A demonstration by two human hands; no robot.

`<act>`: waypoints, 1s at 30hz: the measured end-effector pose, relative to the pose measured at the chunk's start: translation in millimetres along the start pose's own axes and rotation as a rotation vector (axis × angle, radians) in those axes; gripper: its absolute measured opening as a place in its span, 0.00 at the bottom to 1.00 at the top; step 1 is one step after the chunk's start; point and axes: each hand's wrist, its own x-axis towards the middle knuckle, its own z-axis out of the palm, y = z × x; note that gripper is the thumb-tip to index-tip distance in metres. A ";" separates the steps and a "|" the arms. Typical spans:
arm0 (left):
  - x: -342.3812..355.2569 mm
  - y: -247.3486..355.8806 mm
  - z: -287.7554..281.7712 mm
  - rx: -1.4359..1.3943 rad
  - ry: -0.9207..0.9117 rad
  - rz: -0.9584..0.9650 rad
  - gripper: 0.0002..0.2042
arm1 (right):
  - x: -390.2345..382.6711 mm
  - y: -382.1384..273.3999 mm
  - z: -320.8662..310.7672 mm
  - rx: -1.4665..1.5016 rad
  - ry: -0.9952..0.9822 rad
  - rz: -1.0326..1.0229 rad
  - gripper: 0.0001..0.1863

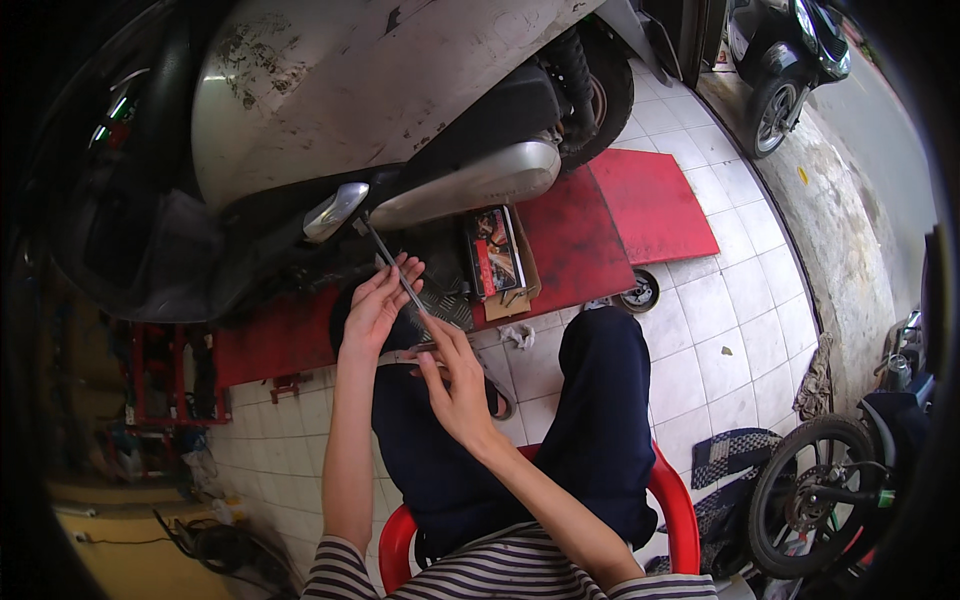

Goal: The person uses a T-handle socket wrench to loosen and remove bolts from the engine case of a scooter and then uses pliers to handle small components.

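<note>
A slim metal rod-like tool (385,250) slants across the fingers of my left hand (375,308), which is closed on it with the palm turned up. Its far end has a short wider piece and reaches close to the silver foot-peg-like part (337,212) of the scooter; I cannot tell whether they touch. My right hand (452,385) is just below, index finger and thumb apart, the index fingertip at the tool's near end. Above both hands is the scooter's scuffed pale body panel (310,90), with a grey elongated cover (470,185) beneath it.
The scooter stands over a red lift platform (560,235). On it lies an open cardboard box (495,255) with a printed lid. A round metal part (640,292) and a crumpled white rag (518,335) are on the tiled floor. A wheel (808,497) stands at lower right.
</note>
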 end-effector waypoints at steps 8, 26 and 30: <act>0.7 10.0 -16.6 0.034 0.009 0.045 0.16 | -33.3 14.8 -8.5 -0.655 -0.536 -0.338 0.26; -128.3 -67.0 -61.2 0.032 -0.193 0.005 0.08 | 202.4 48.9 46.3 -1.007 -0.335 -0.534 0.17; -124.6 -66.0 -79.3 -0.068 -0.263 0.028 0.09 | 213.3 74.2 77.9 -1.060 -0.399 -0.433 0.18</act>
